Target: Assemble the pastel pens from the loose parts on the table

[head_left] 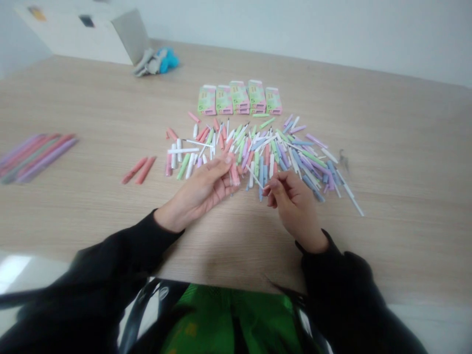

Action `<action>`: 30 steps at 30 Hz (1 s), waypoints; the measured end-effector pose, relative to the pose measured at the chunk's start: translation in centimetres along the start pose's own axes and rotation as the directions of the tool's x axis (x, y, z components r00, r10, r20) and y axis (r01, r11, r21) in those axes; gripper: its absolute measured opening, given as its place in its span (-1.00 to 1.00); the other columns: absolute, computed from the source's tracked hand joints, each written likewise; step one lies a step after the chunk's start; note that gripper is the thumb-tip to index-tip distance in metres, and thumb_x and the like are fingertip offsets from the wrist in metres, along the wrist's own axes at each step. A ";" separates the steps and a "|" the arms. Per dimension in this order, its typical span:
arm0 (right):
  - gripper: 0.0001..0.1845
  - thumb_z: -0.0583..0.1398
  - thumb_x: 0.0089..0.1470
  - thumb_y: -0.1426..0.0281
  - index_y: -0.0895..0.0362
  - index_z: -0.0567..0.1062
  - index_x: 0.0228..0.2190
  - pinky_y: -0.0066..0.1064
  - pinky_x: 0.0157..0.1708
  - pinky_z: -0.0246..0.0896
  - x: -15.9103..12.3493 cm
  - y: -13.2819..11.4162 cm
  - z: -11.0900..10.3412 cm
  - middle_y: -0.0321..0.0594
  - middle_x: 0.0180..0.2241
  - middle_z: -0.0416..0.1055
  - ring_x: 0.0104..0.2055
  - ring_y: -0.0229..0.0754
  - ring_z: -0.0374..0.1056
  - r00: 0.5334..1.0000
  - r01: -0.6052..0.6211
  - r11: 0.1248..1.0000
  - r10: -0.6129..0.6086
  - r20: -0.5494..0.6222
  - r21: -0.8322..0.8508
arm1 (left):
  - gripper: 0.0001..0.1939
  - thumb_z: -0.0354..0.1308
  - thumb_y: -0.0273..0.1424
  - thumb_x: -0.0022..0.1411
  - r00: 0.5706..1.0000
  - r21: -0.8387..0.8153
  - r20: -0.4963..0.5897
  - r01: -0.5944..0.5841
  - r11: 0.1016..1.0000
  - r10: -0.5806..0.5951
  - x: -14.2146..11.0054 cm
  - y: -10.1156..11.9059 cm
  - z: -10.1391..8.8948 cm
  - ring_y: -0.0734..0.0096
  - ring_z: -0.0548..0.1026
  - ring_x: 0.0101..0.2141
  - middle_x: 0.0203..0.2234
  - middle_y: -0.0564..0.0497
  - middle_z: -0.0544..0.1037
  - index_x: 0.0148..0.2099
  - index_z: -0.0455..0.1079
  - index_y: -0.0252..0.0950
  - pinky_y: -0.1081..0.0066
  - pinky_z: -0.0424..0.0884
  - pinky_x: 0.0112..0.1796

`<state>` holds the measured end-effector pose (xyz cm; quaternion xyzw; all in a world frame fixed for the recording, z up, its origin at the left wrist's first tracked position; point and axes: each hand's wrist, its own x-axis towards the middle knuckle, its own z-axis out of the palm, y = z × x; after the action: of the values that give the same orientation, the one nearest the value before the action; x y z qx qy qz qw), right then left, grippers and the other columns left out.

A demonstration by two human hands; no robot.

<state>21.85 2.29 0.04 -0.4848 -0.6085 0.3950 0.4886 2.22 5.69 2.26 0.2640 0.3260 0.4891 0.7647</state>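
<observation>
My left hand (206,186) is closed around pink pen parts (234,174), which stand upright between thumb and fingers; how many it holds is hard to tell. To its right, my right hand (295,204) pinches a thin white stick, like a pen refill (254,176), that slants up toward the left hand. Just beyond both hands lies a loose heap of pen barrels, caps and refills in pink, white, green, blue and purple, among them a blue barrel (261,173) and a green one (183,166).
Two pink pen pieces (144,170) lie apart on the left. Farther left is a row of whole pink, grey and purple pens (37,155). Small green-and-pink boxes (207,101) stand behind the heap. A white box (84,34) and grey-blue gloves (157,61) occupy the far left.
</observation>
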 end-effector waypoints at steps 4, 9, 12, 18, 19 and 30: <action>-0.83 0.14 0.30 0.28 0.08 0.41 -0.33 -0.39 -0.41 0.17 -0.2 0.4 0.0 -0.34 -0.48 0.43 -0.48 -0.29 0.33 0.991 0.116 0.961 -0.095 0.094 -0.251 | -0.88 0.05 -0.55 0.40 1.000 -0.040 -0.008 0.030 0.999 -0.030 0.0 -0.1 0.1 0.56 0.54 -0.48 -0.46 0.02 0.52 -0.23 0.38 -0.35 0.60 0.53 -0.42; -0.78 0.16 0.29 0.25 0.06 0.42 -0.39 -0.36 -0.36 0.17 0.0 -0.1 0.1 -0.31 -0.45 0.42 -0.41 -0.24 0.31 0.993 0.118 0.968 -0.121 0.004 -0.221 | -0.78 -0.07 -0.58 0.41 0.971 -0.096 -0.016 0.235 0.967 -0.238 -0.1 -0.1 0.2 0.52 0.52 -0.47 -0.50 -0.01 0.47 -0.22 0.40 -0.37 0.54 0.53 -0.39; -0.76 0.16 0.30 0.23 0.06 0.43 -0.40 -0.36 -0.36 0.13 0.2 -0.3 0.1 -0.33 -0.46 0.37 -0.42 -0.24 0.25 0.993 0.103 0.984 -0.111 -0.047 -0.145 | -0.79 -0.04 -0.58 0.37 0.940 -0.135 0.055 0.340 0.931 -0.336 -0.3 -0.4 0.3 0.59 0.36 -0.59 -0.60 0.08 0.30 -0.25 0.41 -0.37 0.60 0.40 -0.53; -0.73 0.23 0.23 0.17 0.06 0.48 -0.42 -0.38 -0.40 0.08 0.1 -0.3 0.6 -0.35 -0.48 0.31 -0.45 -0.27 0.19 0.998 0.059 0.998 -0.058 -0.028 0.027 | -0.79 0.20 -0.36 0.33 0.919 0.118 0.234 0.299 0.947 -0.319 -0.7 -1.5 0.1 0.69 0.02 -0.68 -0.70 0.21 0.09 -0.33 0.42 -0.40 0.65 0.09 -0.64; -0.73 0.24 0.22 0.17 0.07 0.49 -0.43 -0.38 -0.40 0.09 0.1 -0.3 0.7 -0.34 -0.48 0.32 -0.44 -0.27 0.19 0.998 0.055 0.998 -0.054 -0.026 0.041 | -0.80 0.24 -0.37 0.31 0.919 0.154 0.239 0.284 0.946 -0.315 -0.8 -1.7 0.1 0.69 0.02 -0.68 -0.71 0.22 0.09 -0.33 0.42 -0.40 0.65 0.09 -0.63; -0.82 0.24 0.24 0.28 -0.01 0.62 -0.39 -0.31 -0.24 0.27 -0.4 -0.5 1.3 -0.28 -0.32 0.49 -0.27 -0.19 0.38 0.985 0.163 0.987 -0.163 -0.056 -0.013 | -0.70 0.33 -0.30 0.22 0.946 0.263 0.238 0.155 0.952 -0.220 -1.2 -2.4 0.5 0.68 0.02 -0.66 -0.68 0.21 0.13 -0.40 0.33 -0.35 0.56 -0.03 -0.61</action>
<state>20.51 1.79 0.18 -0.4465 -0.6337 0.3371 0.5343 3.55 3.62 1.14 0.3851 0.3015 0.3309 0.8070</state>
